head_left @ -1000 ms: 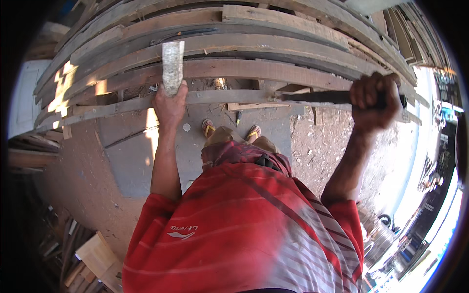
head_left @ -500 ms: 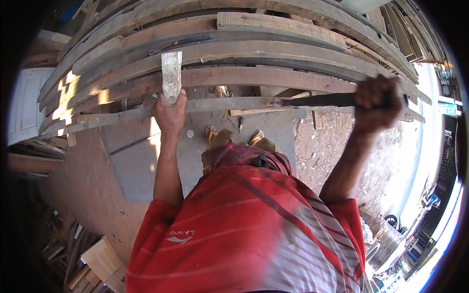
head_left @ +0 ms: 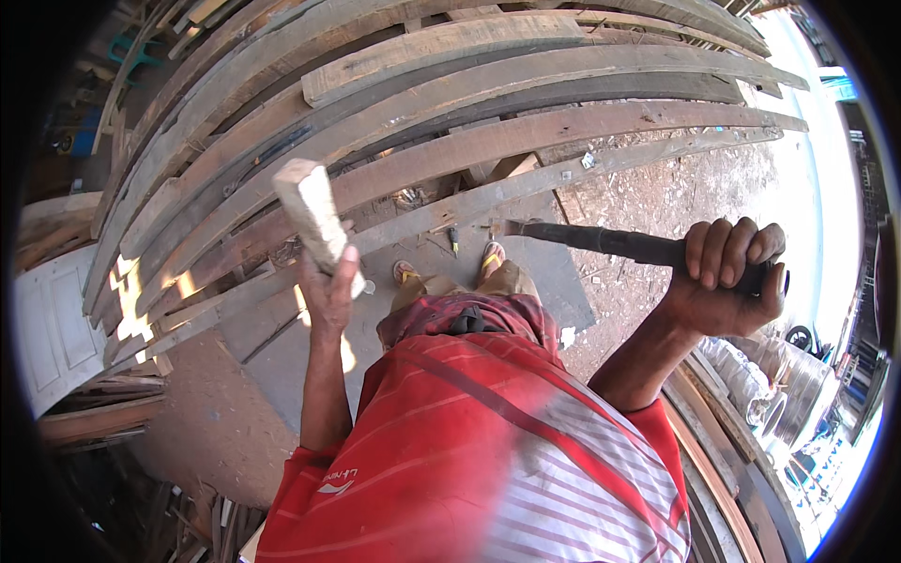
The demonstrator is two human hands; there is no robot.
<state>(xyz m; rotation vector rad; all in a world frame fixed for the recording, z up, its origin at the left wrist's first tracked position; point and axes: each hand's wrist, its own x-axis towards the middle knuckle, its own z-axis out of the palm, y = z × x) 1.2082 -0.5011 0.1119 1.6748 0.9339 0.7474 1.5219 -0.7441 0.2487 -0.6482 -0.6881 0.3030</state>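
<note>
My left hand (head_left: 329, 291) is closed around a short pale block of wood (head_left: 312, 219), held upright in front of me. My right hand (head_left: 726, 278) grips the handle of a long dark metal bar (head_left: 601, 241). The bar's tip points left and touches a long grey plank (head_left: 526, 183) just above my feet. Both arms reach out over my red striped shirt (head_left: 488, 450). Several long weathered planks (head_left: 488, 103) lie stacked across the view in front of me.
My sandalled feet (head_left: 449, 267) stand on a grey sheet (head_left: 282, 366) on reddish dirt. A white panelled door (head_left: 52, 338) leans at the left, with scrap boards (head_left: 103, 413) below it. Shiny metal drums (head_left: 784, 375) stand at the right, beside curved planks.
Both hands have come toward me and lower in the view. The wooden block now tilts left, and the bar's tip has dropped onto the nearest plank.
</note>
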